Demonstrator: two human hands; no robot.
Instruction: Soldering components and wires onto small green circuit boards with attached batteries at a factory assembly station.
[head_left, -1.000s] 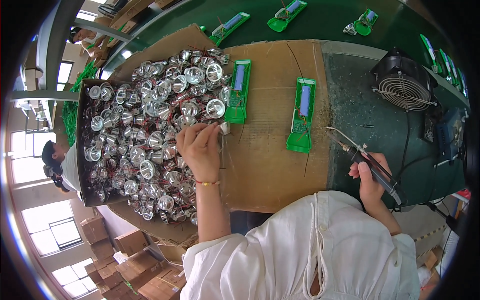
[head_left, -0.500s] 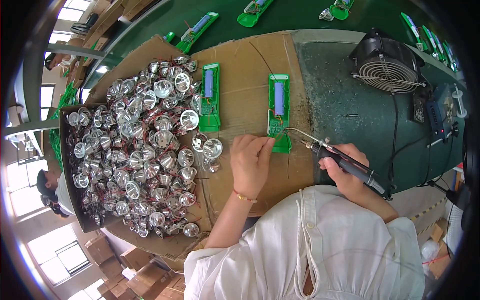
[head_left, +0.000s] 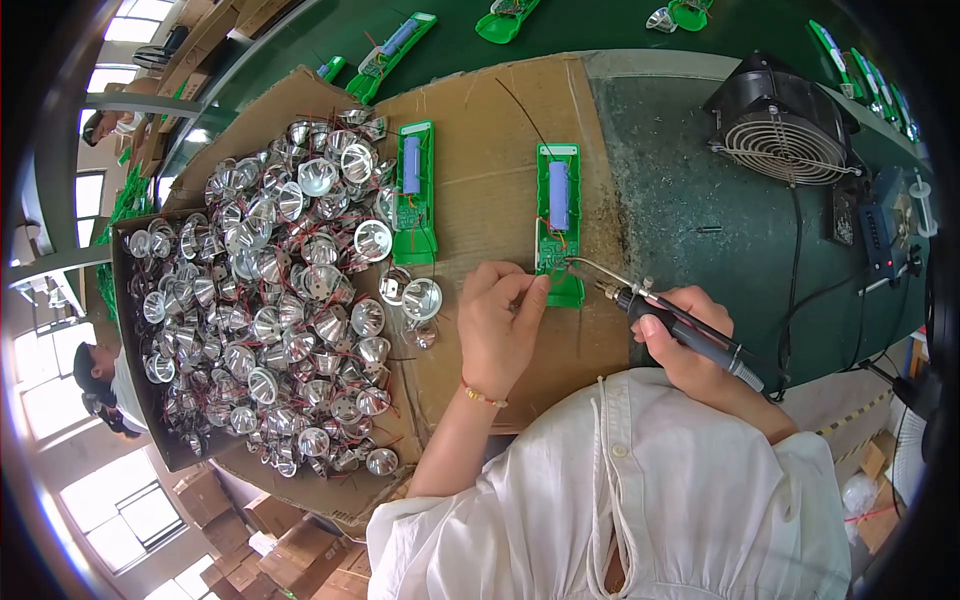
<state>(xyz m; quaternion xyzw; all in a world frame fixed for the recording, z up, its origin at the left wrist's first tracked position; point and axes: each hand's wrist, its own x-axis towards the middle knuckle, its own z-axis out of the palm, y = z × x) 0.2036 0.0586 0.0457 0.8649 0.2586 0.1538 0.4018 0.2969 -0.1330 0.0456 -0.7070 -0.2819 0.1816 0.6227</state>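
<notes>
A head-worn wide fisheye looks down on the surface (head_left: 740,290) from close above, wearer's shirt (head_left: 700,480) at bottom

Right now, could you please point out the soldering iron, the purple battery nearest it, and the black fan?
Soldering iron (head_left: 708,346): head view, on the black handle.
Purple battery (head_left: 559,196): head view, middle of its cylinder.
Black fan (head_left: 784,150): head view, on the wire grille.

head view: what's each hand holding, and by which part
Right hand: soldering iron, by its handle. Left hand: at the green flashlight housing; any hold there cannot be told.
</notes>
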